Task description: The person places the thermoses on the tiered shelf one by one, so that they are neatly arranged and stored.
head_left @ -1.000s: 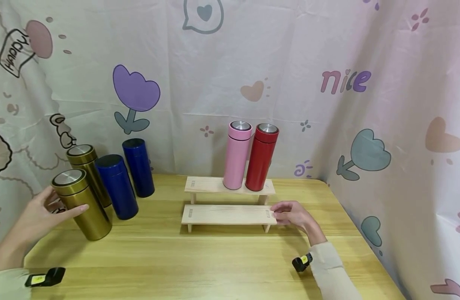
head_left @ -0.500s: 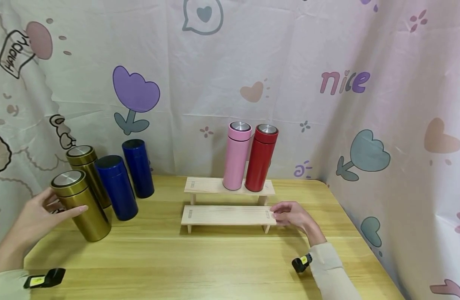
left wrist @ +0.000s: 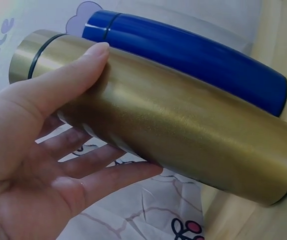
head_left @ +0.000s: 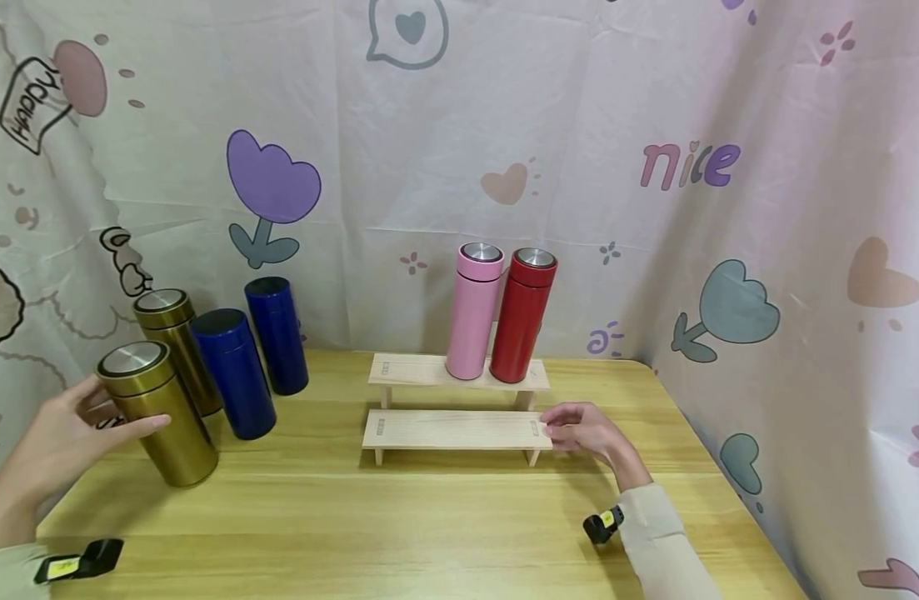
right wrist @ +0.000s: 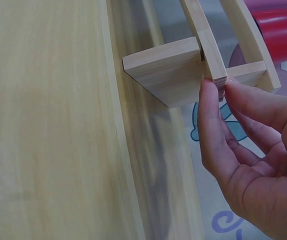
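At the left of the table, my left hand (head_left: pixel 65 446) holds a gold thermos bottle (head_left: pixel 162 421) with a silver-topped lid. In the left wrist view the thumb lies along the gold bottle's upper side (left wrist: pixel 193 120), and the other fingers reach beneath it. My right hand (head_left: pixel 590 433) pinches the right end of the lower wooden shelf (head_left: pixel 452 429) between thumb and finger, as the right wrist view of the shelf's end (right wrist: pixel 211 55) shows. A pink thermos (head_left: pixel 474 317) and a red thermos (head_left: pixel 524 321) stand on the upper wooden shelf (head_left: pixel 407 371).
Behind the held bottle stand a second gold thermos (head_left: pixel 192 367) and two blue ones, a nearer blue thermos (head_left: pixel 237 379) and a farther blue thermos (head_left: pixel 277 342). A printed curtain (head_left: pixel 399 150) hangs behind and beside the wooden table (head_left: pixel 399 533).
My left hand and the gold thermos have shifted slightly left and toward me, away from the other bottles. My right hand stays at the lower shelf's end.
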`<state>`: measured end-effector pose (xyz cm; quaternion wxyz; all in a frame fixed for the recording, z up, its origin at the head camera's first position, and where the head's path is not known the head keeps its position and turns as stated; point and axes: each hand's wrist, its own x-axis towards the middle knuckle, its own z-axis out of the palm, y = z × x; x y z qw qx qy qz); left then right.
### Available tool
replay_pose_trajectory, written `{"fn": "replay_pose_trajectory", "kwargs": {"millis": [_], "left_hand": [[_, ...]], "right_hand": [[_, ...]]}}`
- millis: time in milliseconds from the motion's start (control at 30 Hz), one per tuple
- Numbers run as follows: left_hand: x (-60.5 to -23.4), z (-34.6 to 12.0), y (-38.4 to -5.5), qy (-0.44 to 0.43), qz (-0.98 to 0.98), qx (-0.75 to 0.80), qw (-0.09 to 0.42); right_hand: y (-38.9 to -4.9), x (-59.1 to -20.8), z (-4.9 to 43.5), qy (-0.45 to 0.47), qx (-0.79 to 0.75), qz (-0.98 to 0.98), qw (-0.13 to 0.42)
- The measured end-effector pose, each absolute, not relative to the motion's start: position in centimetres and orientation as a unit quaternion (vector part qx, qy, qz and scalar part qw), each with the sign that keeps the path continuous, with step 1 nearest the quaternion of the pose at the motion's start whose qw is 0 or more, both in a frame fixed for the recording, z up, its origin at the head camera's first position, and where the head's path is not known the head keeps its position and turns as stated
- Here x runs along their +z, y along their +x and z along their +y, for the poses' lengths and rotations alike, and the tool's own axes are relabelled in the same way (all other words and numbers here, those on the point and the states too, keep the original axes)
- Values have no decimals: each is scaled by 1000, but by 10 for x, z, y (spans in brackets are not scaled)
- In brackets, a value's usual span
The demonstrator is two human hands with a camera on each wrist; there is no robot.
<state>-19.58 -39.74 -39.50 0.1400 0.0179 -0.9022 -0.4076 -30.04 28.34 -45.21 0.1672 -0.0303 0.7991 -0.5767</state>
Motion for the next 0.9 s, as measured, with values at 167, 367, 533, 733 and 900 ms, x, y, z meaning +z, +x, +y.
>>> {"fn": "replay_pose_trajectory", "kwargs": {"millis": [167,367,533,733,900], "left_hand": [[-389,-396,-195,24,-909,-393,137],[-378,-388,-193,27,-917,-375,133],[-367,-379,-194,18,-919,-371,133],[-358,-366,-194,-7,-915,-379,137],[-352,-356,-195,-24,-911,-391,125]], "right_hand": [[-300,-451,284,-43,-579,796,171],[-300,-451,284,-40,-579,797,171],[-300,-450,283,-30,-578,798,170],[-299,-450,284,-54,-584,792,171],[-298,-450,284,-65,-592,785,171]]}}
